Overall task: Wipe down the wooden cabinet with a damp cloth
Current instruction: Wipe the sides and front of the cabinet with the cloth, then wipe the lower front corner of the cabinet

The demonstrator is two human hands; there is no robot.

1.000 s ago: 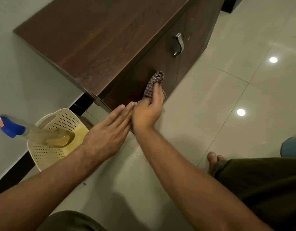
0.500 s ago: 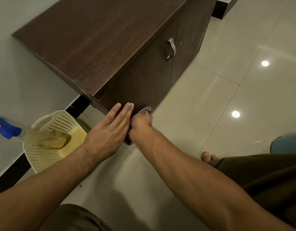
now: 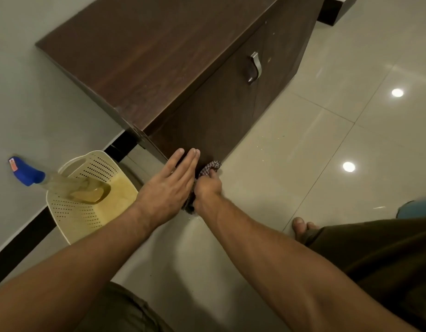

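Observation:
A dark wooden cabinet [image 3: 159, 58] stands against the wall, its front door carrying a metal handle [image 3: 254, 67]. My right hand [image 3: 207, 188] is closed on a checked cloth [image 3: 210, 167] and presses it against the bottom of the door, near the cabinet's lower left corner at floor level. My left hand [image 3: 167, 185] lies flat with fingers together, pressed on the same lower corner just left of the cloth. Most of the cloth is hidden under my right hand.
A cream perforated plastic basket [image 3: 75, 219] sits on the floor left of the cabinet, holding a spray bottle [image 3: 63, 182] with a blue head. Glossy floor tiles [image 3: 327, 152] stretch to the right. My bare foot [image 3: 303, 227] and knee are at the lower right.
My right hand has slid the cloth down the door from mid-height to the bottom edge. My left hand has stayed pressed on the lower corner.

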